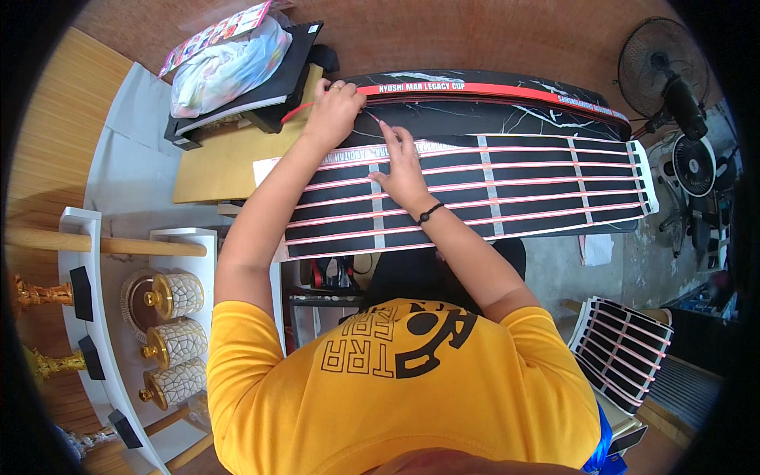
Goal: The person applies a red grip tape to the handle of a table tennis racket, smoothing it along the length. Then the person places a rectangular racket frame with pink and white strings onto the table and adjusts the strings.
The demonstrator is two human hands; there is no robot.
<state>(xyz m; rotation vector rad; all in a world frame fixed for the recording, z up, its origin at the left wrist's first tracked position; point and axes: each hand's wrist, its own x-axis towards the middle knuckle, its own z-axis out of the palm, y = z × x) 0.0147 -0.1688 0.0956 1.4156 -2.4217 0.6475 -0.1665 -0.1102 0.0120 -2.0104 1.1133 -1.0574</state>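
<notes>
Head view, looking down over the person's yellow shirt (412, 396).

Containers: three white-and-gold lidded jars (178, 342) lie in a row on a white shelf unit (87, 317) at the person's left; lids on, contents not visible. A tied clear plastic bag (226, 67) of pale items sits on a stack of black boards (237, 99) at upper left.

Hands: left hand (332, 111) has its fingers curled around the end of a thin red strip (491, 89), which runs along the black marbled panel (475, 111); it seems pinched between thumb and fingers, though the contact is small in view. Right hand (401, 170) lies flat with fingers spread, pressing on the black sheet with pink strips (491, 194), gripping nothing.

Edges and room: the striped sheet lies just below the panel, overlapping its near edge, with its left end by a yellow board (222, 166). A second stack of striped sheets (621, 352) sits at lower right, well apart. Two fans (673, 87) stand on the floor past the panel's right end.
</notes>
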